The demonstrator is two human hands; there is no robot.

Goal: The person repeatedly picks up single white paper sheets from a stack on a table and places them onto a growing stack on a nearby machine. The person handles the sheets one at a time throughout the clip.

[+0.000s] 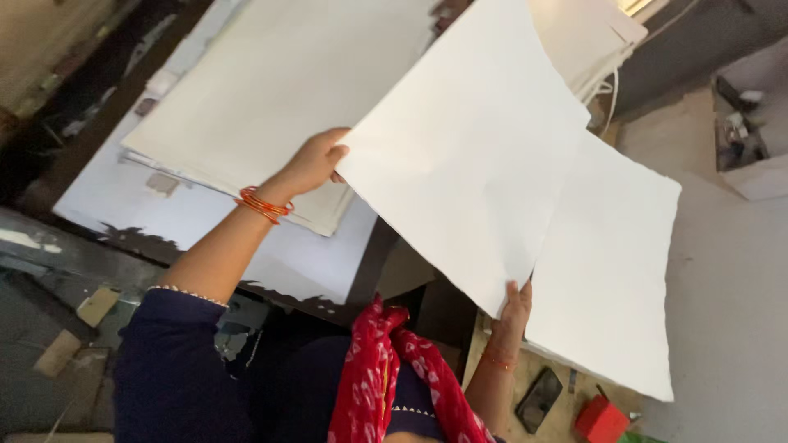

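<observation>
A large white sheet [468, 156] held in the air, left hand [316, 160] and right hand [515, 305] with fingers clamped on opposite edges, between the cream pile [271, 90] and the white stack [607, 271].

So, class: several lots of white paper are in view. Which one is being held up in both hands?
The single white sheet in the middle, gripped at opposite edges by the left hand and right hand; the stacks lie flat.

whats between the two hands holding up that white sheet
In the head view only the white sheet spans from the left hand to the right hand; below that stretch hang a red scarf and a table edge.
</observation>
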